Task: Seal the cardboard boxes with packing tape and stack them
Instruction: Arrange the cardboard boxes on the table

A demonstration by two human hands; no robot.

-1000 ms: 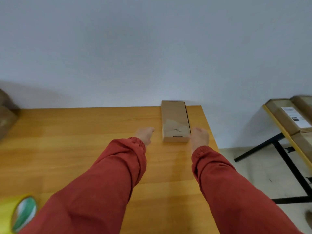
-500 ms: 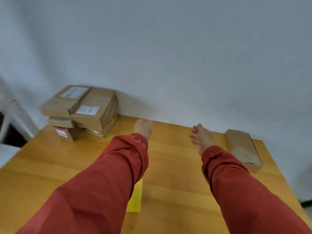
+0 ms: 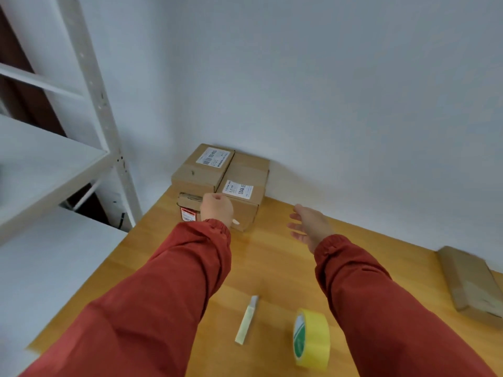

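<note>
Several cardboard boxes are stacked at the table's back left corner: a labelled top box (image 3: pixel 202 170), a larger labelled box (image 3: pixel 246 186) beside it and a small box with a red label (image 3: pixel 187 206) underneath. My left hand (image 3: pixel 216 210) hovers just in front of this stack, fingers bent away from the camera, holding nothing that I can see. To the right, my right hand (image 3: pixel 307 224) is held above the table with fingers spread and empty. A flat cardboard box (image 3: pixel 468 284) lies at the right edge. A yellow roll of packing tape (image 3: pixel 313 338) stands on edge near me.
A pale yellow cutter (image 3: pixel 247 321) lies on the wooden table (image 3: pixel 272 268) left of the tape. White metal shelving (image 3: pixel 54 159) stands close to the table's left side. A plain wall runs behind the table.
My view has swung left from the flat box to the stack. Both hands left the flat box and moved left; my left hand is now in front of the stack.
</note>
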